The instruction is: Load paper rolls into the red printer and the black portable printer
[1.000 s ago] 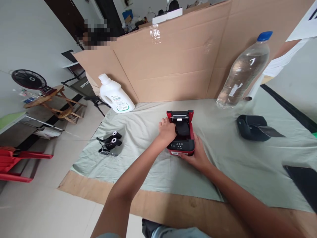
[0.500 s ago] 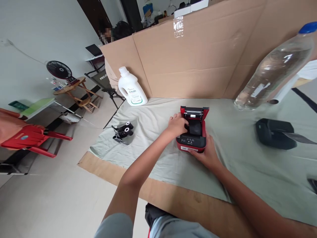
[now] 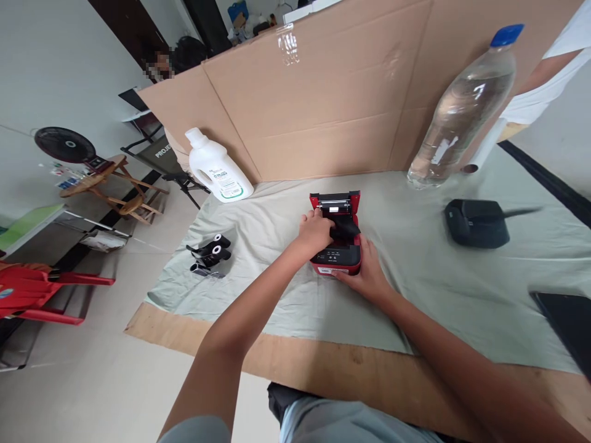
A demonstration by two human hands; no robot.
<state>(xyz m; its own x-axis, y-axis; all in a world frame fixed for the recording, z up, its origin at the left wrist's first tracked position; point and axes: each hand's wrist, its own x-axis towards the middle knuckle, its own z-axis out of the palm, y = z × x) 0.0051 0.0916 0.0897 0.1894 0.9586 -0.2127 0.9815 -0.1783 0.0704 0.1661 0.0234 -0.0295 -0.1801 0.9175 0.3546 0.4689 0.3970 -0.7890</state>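
Observation:
A small red and black printer [image 3: 336, 257] with its lid raised sits on the pale green cloth [image 3: 277, 277]. My left hand [image 3: 314, 232] reaches into its open bay, fingers closed on a black roll [image 3: 345, 227] there. My right hand [image 3: 364, 277] grips the printer's front right corner and steadies it.
Black rolls [image 3: 209, 256] lie on the cloth to the left. A white jug [image 3: 218, 168] and a clear water bottle [image 3: 459, 111] stand against the cardboard wall [image 3: 323, 104]. A black printer [image 3: 478, 223] sits at right, a dark flat object [image 3: 567, 326] at the right edge. Another person's sleeve [image 3: 540, 80] shows behind.
My head view shifted; the hands stay on the red printer. The black roll now sits a little higher in the bay under my left fingers.

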